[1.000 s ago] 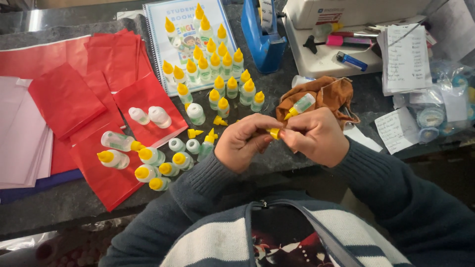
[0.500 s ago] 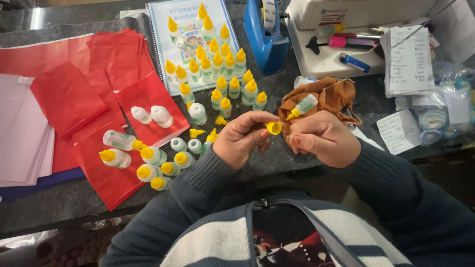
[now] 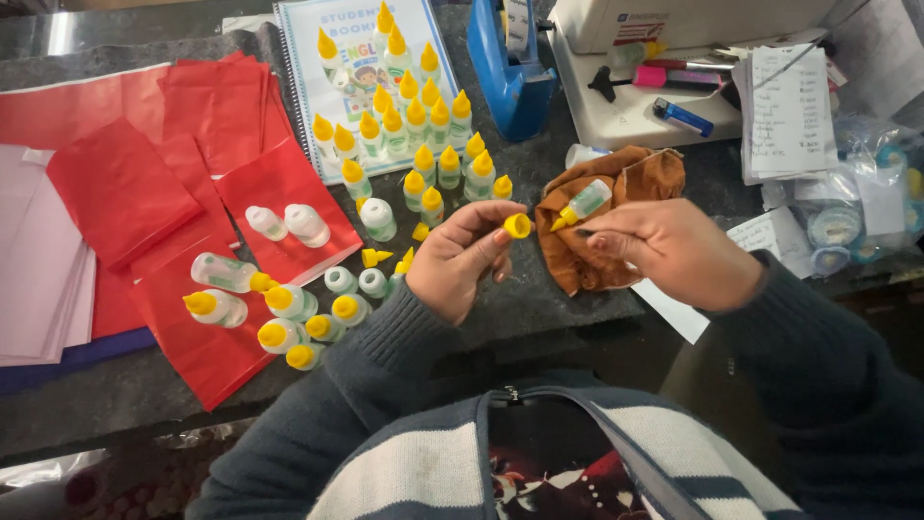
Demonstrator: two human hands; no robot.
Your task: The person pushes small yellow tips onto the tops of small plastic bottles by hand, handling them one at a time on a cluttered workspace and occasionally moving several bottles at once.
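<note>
Left hand: my left hand [image 3: 462, 262] pinches a small yellow cap [image 3: 518, 225] between thumb and fingertips, its open end facing up, just left of the brown cloth [image 3: 608, 223].

Right hand: my right hand [image 3: 674, 252] rests on the near edge of the brown cloth, fingers curled. It seems to grip something thin and dark, but I cannot tell what from this angle.

Bottle on the cloth: one small clear bottle [image 3: 581, 203] lies tilted on top of the brown cloth, its yellow tip pointing toward the cap in my left hand, not touching it.

Done, as I judge it: the standing bottles [image 3: 416, 135], clear with pointed yellow caps on, stand upright in a group left of the brown cloth, some on a spiral-bound booklet [image 3: 366, 77].

Also capped: the lying bottles [image 3: 279, 313], yellow-capped, rest on their sides on red paper sheets [image 3: 192, 193], far left of the cloth.

Left to do, as I judge it: several uncapped bottles [image 3: 356, 279] stand between the cloth and the red sheets, and loose yellow caps [image 3: 373, 256] lie beside them.

Contents: the bottles look clear or faintly whitish; I cannot tell how full they are.

Behind the cloth: a blue tape dispenser [image 3: 510, 67] and a white tray [image 3: 616, 106] holding markers.
</note>
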